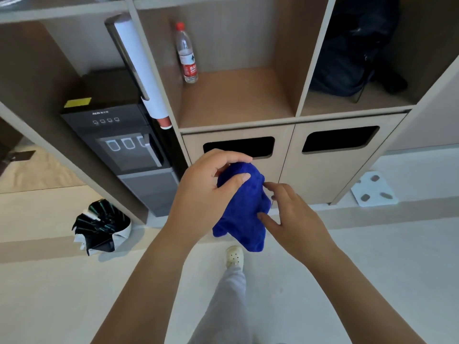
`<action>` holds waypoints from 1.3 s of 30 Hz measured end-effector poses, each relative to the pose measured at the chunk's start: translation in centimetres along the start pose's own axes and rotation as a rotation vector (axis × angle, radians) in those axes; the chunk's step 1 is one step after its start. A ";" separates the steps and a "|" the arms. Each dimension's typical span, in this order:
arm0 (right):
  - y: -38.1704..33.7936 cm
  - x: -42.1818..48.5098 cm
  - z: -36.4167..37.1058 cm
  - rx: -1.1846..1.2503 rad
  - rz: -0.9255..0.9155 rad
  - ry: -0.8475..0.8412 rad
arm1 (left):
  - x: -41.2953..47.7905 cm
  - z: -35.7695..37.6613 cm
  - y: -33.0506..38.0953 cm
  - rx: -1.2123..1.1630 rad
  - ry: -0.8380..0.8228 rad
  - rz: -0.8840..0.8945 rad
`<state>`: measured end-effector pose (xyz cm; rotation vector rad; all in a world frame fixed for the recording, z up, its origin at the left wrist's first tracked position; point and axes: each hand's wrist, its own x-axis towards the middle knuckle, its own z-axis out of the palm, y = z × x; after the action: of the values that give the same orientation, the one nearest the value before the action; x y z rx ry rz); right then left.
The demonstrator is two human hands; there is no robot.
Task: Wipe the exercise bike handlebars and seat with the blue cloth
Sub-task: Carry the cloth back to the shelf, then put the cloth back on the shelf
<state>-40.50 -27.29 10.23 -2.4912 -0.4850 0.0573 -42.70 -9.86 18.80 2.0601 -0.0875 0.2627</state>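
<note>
The blue cloth [242,209] hangs bunched in mid-air in front of me, above the floor. My left hand [206,192] grips its upper part, thumb and fingers closed around the top. My right hand [290,214] is at the cloth's right side with fingers spread, its fingertips touching the fabric. No exercise bike, handlebars or seat appear in the head view.
A wooden shelf unit [238,125] stands ahead, holding a water bottle [187,53] and a dark bag [352,50]. Below are two cabinet doors with slot openings [239,146]. A black water dispenser [124,145] stands left, a lined bin [101,225] on the floor. A white scale [373,189] lies right.
</note>
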 end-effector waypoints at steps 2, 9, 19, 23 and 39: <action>0.9 3.6 0.2 -0.022 -0.004 0.015 | 3.4 0.2 -1.4 -0.012 -0.004 0.006; 2.8 18.3 0.7 -0.038 0.023 0.046 | 16.8 0.0 -6.7 -0.047 -0.024 0.027; 5.4 32.3 0.0 -0.074 0.022 0.058 | 29.6 -1.3 -10.6 -0.079 -0.074 0.015; 7.1 35.3 0.0 -0.067 -0.023 0.013 | 32.0 -1.2 -11.6 -0.062 -0.062 0.007; 9.3 44.8 -1.8 -0.093 -0.272 -0.228 | 35.8 -1.2 -12.5 0.034 0.054 -0.106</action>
<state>4.67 -19.44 9.54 -2.4971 -0.9368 0.2168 -5.88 -1.00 16.64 2.0819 0.0589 0.2552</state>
